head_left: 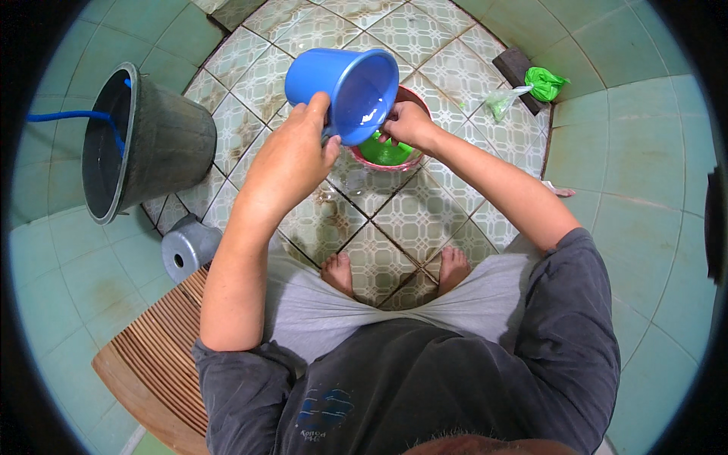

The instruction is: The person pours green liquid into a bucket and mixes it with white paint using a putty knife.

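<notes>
**Blue dipper tipped over a red basin on the tiled floor**

The person sits low, bare feet planted on the patterned tile floor [394, 220], leaning over a small red basin [406, 159] that stands on the tiles just ahead of the toes. Something bright green [385, 150] lies inside it. The left hand [292, 155] is wrapped around the handle side of a blue plastic dipper [345, 91], fingers closed on it, holding it tilted with its mouth turned down toward the basin; a little water glints inside. The right hand [408, 123] is down at the basin's rim, just under the dipper's lip, fingers curled; whether it grips anything I cannot tell from here.

Off to the person's left stands a dark grey bucket [163, 144] with a blue hose [72, 116] hooked over its edge. Nearer the knee lies an overturned metal pot [186, 250], beside a slatted wooden stool [163, 356]. By the far wall rest a green plastic bag [544, 82] and a clear one [500, 101].
</notes>
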`<state>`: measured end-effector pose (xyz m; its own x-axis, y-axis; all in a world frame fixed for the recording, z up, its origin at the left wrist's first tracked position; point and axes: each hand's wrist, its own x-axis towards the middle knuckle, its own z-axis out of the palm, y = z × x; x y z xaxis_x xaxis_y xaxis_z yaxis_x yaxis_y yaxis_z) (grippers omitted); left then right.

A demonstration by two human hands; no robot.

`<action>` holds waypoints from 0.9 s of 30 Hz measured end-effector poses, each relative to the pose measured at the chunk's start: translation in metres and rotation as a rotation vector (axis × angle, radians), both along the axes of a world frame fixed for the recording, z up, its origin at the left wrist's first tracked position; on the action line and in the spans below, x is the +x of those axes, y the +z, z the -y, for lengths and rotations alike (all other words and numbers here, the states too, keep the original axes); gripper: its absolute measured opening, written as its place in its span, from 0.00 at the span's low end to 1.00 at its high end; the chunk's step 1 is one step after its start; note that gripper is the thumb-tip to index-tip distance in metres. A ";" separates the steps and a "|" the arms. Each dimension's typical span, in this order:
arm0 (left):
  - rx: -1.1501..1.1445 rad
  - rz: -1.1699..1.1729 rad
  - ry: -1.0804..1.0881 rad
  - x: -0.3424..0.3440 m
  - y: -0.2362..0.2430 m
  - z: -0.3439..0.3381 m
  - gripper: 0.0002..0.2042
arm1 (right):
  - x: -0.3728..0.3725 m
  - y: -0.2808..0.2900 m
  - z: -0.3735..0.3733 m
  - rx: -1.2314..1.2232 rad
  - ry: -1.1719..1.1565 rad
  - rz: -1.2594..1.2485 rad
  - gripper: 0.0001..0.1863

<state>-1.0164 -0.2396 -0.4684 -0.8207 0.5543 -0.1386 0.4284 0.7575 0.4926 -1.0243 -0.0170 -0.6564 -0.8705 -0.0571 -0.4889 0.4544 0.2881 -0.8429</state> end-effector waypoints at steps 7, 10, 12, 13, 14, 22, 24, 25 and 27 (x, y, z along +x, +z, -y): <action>0.015 -0.032 -0.014 0.001 0.001 -0.003 0.17 | -0.001 0.003 0.003 -0.068 -0.038 -0.027 0.12; 0.033 -0.028 -0.013 0.001 0.003 -0.004 0.16 | -0.002 0.007 0.000 -0.018 0.001 0.100 0.13; 0.044 0.006 0.009 0.002 0.004 -0.003 0.15 | -0.002 0.009 0.002 0.013 0.012 0.123 0.13; 0.037 0.006 0.014 0.003 0.005 -0.004 0.16 | -0.001 0.009 0.004 0.008 -0.003 0.104 0.13; 0.037 -0.003 0.015 0.004 0.005 -0.004 0.16 | -0.001 0.009 0.005 -0.001 -0.020 0.093 0.13; 0.048 -0.013 -0.003 0.001 0.004 -0.003 0.16 | 0.000 0.003 0.005 0.140 0.081 0.076 0.16; 0.077 -0.034 -0.010 0.000 0.002 -0.002 0.16 | 0.000 0.005 0.006 0.124 0.114 -0.024 0.18; 0.076 -0.031 -0.006 -0.001 0.002 -0.002 0.16 | 0.000 0.006 0.009 0.117 0.117 -0.079 0.18; 0.073 -0.016 0.005 -0.001 0.003 -0.001 0.15 | 0.001 0.010 0.014 0.141 0.049 0.019 0.17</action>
<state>-1.0174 -0.2385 -0.4659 -0.8250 0.5587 -0.0848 0.4332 0.7216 0.5401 -1.0230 -0.0308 -0.6466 -0.8590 -0.0289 -0.5112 0.4521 0.4257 -0.7838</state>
